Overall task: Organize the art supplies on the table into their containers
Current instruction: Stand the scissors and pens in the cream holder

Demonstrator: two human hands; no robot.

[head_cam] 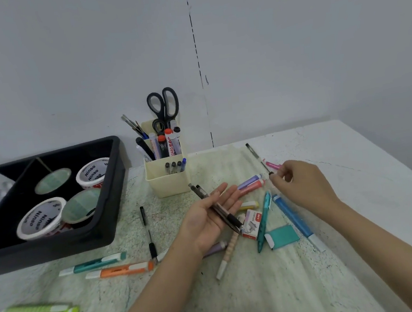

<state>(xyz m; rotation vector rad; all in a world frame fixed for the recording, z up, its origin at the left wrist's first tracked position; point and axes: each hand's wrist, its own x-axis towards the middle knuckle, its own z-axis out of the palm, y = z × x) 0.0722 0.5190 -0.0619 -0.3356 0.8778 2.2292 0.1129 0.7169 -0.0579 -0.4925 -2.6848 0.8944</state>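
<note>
my left hand (211, 213), fingers straight, carries two black pens (215, 205); my right hand (302, 186) pinches the end of a clear pen (257, 158) over the tabletop (290, 286). tape rolls (42, 218) read "ninso"; my wrist half hides a purple marker (216, 247).

Speckled table (356, 191): black tray (113, 191) left, cream pen holder (167, 182) at back, pens (148, 234), markers (120, 270), staple box (254, 223) scattered in front.

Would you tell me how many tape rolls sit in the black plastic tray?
4: white printed rolls back right and front left; pale green rolls back left and front right; none seems hidden.
</note>
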